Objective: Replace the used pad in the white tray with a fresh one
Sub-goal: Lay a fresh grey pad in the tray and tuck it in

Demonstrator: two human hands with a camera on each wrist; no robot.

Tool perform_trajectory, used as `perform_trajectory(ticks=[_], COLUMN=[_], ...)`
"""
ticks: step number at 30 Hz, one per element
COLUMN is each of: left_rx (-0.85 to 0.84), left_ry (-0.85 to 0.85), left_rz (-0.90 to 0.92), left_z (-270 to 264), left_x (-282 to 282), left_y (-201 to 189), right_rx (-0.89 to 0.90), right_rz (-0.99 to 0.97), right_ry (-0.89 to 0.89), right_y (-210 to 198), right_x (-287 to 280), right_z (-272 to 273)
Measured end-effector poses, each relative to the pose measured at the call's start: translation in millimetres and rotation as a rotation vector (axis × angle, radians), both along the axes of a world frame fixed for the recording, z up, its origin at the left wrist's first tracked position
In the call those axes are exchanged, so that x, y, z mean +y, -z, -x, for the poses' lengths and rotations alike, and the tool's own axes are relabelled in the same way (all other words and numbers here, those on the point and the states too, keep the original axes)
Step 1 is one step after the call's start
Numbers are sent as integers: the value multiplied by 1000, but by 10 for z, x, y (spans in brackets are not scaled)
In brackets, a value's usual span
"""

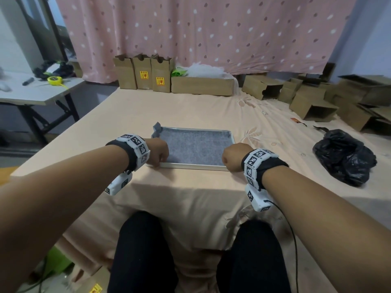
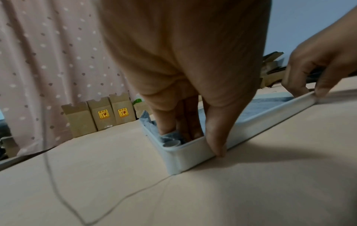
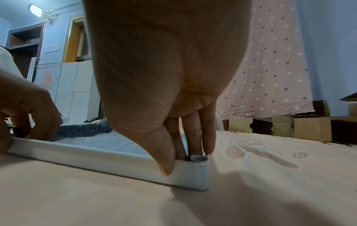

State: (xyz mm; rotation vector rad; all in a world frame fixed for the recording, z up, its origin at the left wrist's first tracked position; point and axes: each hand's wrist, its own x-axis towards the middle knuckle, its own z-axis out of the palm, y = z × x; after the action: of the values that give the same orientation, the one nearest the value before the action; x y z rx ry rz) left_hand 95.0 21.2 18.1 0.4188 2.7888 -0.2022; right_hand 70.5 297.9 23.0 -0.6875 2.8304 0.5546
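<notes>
Open bedsheet on all sides of the white tray; clutter only at the far edge and far right.

The white tray (image 1: 191, 166) lies flat on the peach bedsheet (image 1: 190, 111), with both near corners taken up: the left hand (image 1: 157, 152) has fingers inside the near-left corner and thumb on the outer wall, the right hand (image 1: 234, 157) likewise at the near-right corner. The grey pad (image 1: 196, 146) fills the tray floor, its far-left corner bunched up above the rim. Bare sheet runs beyond the tray to a row of cardboard boxes (image 1: 143, 72) at the curtain. To the right, well apart from the tray, sits a crumpled black plastic bag (image 1: 342, 157); more open boxes (image 1: 311, 106) crowd the far right.
</notes>
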Motion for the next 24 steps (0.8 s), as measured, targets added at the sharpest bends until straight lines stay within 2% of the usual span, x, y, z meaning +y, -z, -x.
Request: perform_trajectory(ticks=[7, 9, 12, 14, 16, 18, 20, 24], left_rx=[31, 38, 226, 353, 294, 204, 236, 306], left_ry=[-74, -133, -307, -427, -561, -656, -670, -703], left_rz=[-85, -205, -486, -565, -603, -613, -558, -521], left_z=[-101, -148, -126, -88, -57, -39, 24, 129], left_x=[-6, -2, -52, -94, -116, -93, -72, -71], left_y=[56, -19, -152, -162, -119, -52, 10, 67], right_rx=[-16, -40, -131, -186, -149, 16, 150, -23], right_rz=[-9, 21, 44, 83, 220, 496, 667, 659], right_ry=[54, 93, 159, 217, 244, 322, 436, 627], right_y=[-12, -41, -144, -198, -246, -255, -242, -83], right_x=[-26, -2, 21, 27, 64, 172, 282, 327], right_z=[-109, -106, -112, -110, -66, 44, 131, 179])
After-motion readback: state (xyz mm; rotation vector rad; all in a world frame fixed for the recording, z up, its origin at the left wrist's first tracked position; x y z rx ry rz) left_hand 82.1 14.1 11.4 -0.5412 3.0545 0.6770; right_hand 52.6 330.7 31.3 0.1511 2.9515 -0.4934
